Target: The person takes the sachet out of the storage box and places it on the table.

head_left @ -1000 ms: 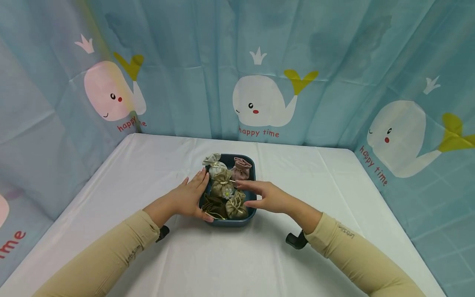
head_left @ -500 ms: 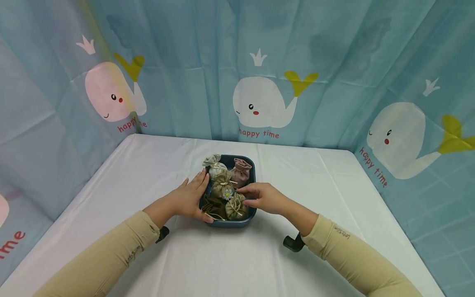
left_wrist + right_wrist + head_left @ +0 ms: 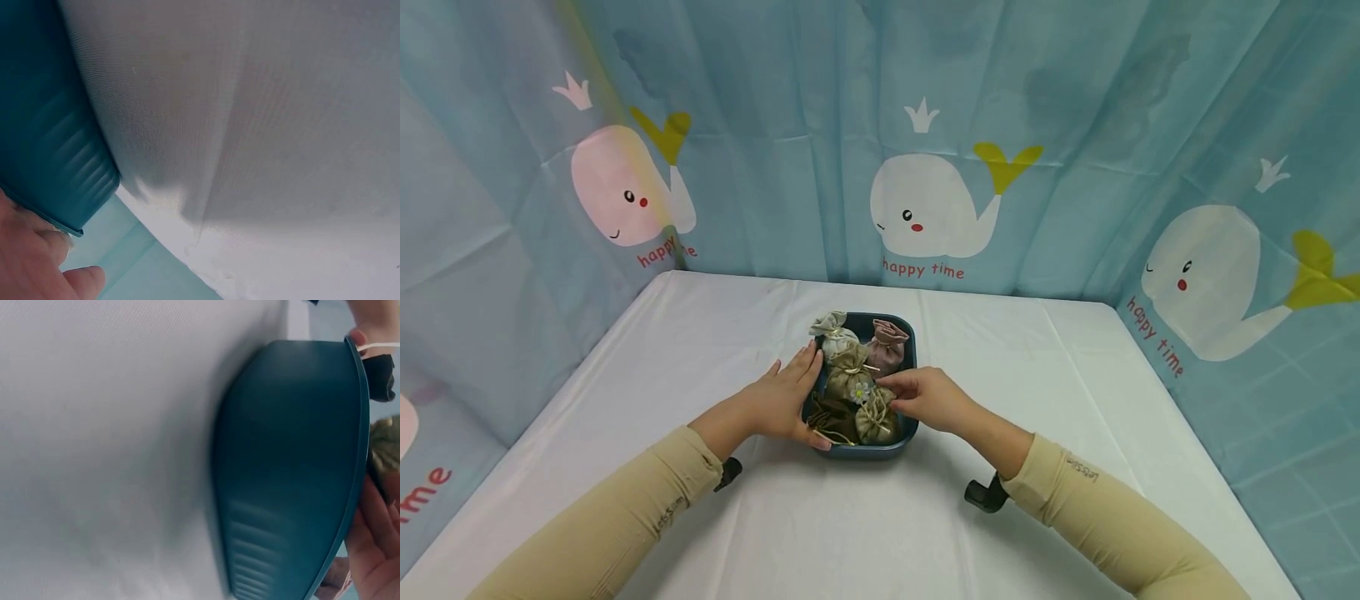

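Olive, plump, the tied pouch (image 3: 878, 422) seems pinched by the right hand (image 3: 934, 400), left hand (image 3: 781, 403) spread against the tray (image 3: 867, 453).

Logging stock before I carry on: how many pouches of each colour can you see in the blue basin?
Pale grey pouch: 1
Dusty pink pouch: 1
Olive-tan pouches, middle one and near-right one: 2
Dark brown pouch: 1
Total: 5 visible

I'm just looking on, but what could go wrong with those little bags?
The white flower sits close to the near-right pouch at the right hand, so it might snag if that pouch is lifted. A pale cord lies by the left hand and could catch. The pale pouch sticks up past the rim of the blue tub, so a bump might tip it out.
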Demonstrator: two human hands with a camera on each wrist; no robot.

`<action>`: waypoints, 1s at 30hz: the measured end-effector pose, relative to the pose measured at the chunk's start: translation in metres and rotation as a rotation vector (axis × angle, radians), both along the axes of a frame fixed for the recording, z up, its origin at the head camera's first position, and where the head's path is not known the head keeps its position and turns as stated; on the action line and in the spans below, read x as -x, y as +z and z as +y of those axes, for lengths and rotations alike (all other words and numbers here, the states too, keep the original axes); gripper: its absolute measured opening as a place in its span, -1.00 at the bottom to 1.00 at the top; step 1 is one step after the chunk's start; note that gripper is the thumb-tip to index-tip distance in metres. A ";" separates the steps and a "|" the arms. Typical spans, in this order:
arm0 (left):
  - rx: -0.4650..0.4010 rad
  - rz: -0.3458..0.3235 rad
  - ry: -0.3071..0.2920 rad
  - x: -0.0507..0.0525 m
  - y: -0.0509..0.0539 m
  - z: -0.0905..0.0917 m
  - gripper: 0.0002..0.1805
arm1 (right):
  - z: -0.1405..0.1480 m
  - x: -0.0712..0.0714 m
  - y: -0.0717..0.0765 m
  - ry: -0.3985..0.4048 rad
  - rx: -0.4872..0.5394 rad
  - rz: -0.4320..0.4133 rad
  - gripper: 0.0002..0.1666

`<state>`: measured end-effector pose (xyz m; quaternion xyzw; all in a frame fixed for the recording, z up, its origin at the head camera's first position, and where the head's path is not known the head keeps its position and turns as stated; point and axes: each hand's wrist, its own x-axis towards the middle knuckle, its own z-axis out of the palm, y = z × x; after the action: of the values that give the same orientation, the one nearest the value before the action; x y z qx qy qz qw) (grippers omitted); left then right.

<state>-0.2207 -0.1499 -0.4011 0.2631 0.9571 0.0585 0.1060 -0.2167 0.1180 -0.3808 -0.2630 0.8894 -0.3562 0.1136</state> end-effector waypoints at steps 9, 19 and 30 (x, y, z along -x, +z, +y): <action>-0.006 0.001 -0.005 0.000 -0.001 0.000 0.56 | -0.004 0.000 0.000 -0.082 0.043 -0.069 -0.79; -0.008 -0.002 -0.003 0.000 -0.001 0.000 0.56 | -0.005 -0.001 0.002 -0.061 0.101 -0.057 -0.91; -0.013 0.008 -0.014 0.000 0.001 0.000 0.55 | -0.004 -0.004 0.006 -0.098 0.106 -0.013 -0.91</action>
<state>-0.2206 -0.1500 -0.4003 0.2707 0.9553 0.0627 0.1010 -0.2124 0.1144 -0.3747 -0.2226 0.8803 -0.4096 0.0879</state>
